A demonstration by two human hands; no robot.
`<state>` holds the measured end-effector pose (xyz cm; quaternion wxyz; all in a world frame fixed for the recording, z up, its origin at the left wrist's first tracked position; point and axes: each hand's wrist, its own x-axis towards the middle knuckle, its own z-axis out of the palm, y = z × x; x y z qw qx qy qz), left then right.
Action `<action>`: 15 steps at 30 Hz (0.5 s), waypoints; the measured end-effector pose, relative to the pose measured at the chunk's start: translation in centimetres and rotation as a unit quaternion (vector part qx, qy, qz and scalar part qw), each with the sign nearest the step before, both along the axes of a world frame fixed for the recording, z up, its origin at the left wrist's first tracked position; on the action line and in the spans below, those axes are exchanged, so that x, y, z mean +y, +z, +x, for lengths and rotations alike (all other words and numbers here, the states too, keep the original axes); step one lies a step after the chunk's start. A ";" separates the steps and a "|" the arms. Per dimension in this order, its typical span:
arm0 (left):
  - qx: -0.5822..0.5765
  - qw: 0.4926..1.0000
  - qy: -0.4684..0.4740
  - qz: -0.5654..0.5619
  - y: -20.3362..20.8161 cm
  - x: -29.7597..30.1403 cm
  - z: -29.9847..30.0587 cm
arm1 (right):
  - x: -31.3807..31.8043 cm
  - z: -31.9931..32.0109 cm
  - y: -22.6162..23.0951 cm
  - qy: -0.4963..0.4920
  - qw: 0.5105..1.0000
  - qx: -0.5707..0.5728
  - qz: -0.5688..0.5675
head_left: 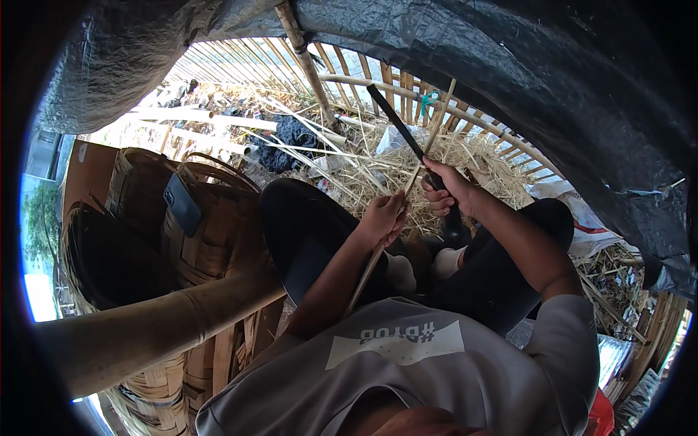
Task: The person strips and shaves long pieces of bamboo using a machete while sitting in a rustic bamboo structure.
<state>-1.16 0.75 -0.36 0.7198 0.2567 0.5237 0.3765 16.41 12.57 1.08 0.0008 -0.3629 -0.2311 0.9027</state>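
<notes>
A long, thin bamboo strip (440,122) runs slantwise from above my hands down to my lap. My left hand (384,217) is closed round it in front of my knees. Just to the right and a little farther away, my right hand (448,192) grips the dark handle of a long knife (396,120). The black blade points up and to the left. It crosses the strip beside my right fingers, where the strip passes close to the thumb. Whether the blade's edge bites into the strip cannot be made out.
Pale shavings (480,156) cover the ground ahead, with cut bamboo poles (171,115) and a dark heap (291,138) farther left. Woven baskets (120,240) stand at my left, a phone (182,204) on one. A thick bamboo pole (167,320) crosses near me. Dark sheeting (582,87) hangs overhead.
</notes>
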 end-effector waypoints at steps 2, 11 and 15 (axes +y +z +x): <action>-0.049 0.999 -0.006 0.010 0.0 -0.2 -0.2 | -0.4 0.4 0.1 -0.003 0.999 0.033 -0.003; -0.043 0.999 -0.007 0.023 0.5 -0.2 0.3 | -1.5 1.0 -0.7 -0.028 0.992 0.109 -0.056; 0.004 0.999 0.008 0.044 -0.3 0.0 0.8 | -1.7 1.0 -0.9 -0.011 0.992 0.113 -0.050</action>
